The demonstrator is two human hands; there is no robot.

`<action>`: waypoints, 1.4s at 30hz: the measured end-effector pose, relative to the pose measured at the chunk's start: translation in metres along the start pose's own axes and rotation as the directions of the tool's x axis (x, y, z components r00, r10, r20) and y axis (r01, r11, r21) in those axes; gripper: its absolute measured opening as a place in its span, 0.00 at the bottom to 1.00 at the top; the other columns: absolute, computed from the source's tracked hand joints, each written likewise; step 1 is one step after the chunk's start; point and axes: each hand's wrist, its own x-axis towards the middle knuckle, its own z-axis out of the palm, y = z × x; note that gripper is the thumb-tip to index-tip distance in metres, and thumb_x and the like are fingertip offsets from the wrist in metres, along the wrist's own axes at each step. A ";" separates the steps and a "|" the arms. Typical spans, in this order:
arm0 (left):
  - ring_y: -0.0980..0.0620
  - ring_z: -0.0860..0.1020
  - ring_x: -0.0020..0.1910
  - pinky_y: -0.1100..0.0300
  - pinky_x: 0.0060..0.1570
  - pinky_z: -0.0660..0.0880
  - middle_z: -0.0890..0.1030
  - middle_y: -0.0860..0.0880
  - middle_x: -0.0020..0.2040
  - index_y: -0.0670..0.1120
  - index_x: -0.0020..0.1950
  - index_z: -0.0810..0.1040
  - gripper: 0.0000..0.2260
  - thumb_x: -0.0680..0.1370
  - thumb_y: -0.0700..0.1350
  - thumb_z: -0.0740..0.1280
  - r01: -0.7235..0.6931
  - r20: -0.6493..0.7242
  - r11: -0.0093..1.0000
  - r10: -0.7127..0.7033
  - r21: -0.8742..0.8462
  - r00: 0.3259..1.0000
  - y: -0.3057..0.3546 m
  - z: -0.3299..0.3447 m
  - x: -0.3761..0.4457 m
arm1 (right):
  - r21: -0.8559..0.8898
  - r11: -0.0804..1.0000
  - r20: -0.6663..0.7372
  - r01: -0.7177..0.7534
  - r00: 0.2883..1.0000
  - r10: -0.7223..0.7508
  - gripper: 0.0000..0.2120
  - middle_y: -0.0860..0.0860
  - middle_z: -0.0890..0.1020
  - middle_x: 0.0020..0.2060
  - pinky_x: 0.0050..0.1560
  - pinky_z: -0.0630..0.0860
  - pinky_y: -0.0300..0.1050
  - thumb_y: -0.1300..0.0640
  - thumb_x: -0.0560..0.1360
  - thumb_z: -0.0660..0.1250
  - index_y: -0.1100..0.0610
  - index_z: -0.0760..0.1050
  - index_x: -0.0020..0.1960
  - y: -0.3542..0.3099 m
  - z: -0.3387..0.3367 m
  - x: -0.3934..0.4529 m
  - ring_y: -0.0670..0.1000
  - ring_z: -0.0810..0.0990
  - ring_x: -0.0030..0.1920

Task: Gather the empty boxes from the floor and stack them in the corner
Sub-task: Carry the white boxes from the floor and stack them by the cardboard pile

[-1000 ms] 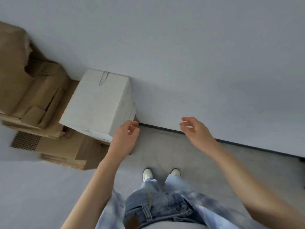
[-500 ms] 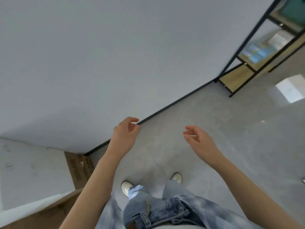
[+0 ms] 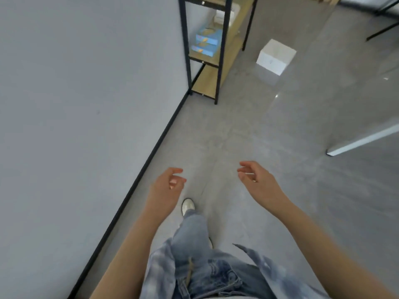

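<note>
A white cardboard box [image 3: 276,56] stands alone on the grey floor at the upper right, beyond the shelf unit. My left hand [image 3: 167,187] and my right hand [image 3: 258,180] hang in front of me above the floor, far short of that box. Both hold nothing, with loosely curled, spread fingers. The stack of boxes in the corner is out of view.
A grey wall [image 3: 86,104] with a black skirting runs along the left. A black-framed wooden shelf unit [image 3: 212,61] with blue packets stands against it ahead. A white table leg [image 3: 362,139] slants in at the right, and dark furniture legs [image 3: 382,31] show at the top right.
The view has swung right, away from the corner stack and the white box set on it. The shelf unit and the lone white box are now ahead. Both hands stay empty.
</note>
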 end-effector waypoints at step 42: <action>0.52 0.82 0.49 0.56 0.53 0.79 0.82 0.50 0.52 0.51 0.62 0.77 0.11 0.80 0.45 0.65 -0.120 0.339 0.983 0.066 0.140 0.938 0.641 0.378 0.881 | 0.122 0.952 -0.246 -0.282 0.920 0.305 0.18 0.50 0.78 0.60 0.49 0.70 0.40 0.52 0.80 0.60 0.55 0.69 0.69 -0.030 -0.646 0.842 0.49 0.76 0.53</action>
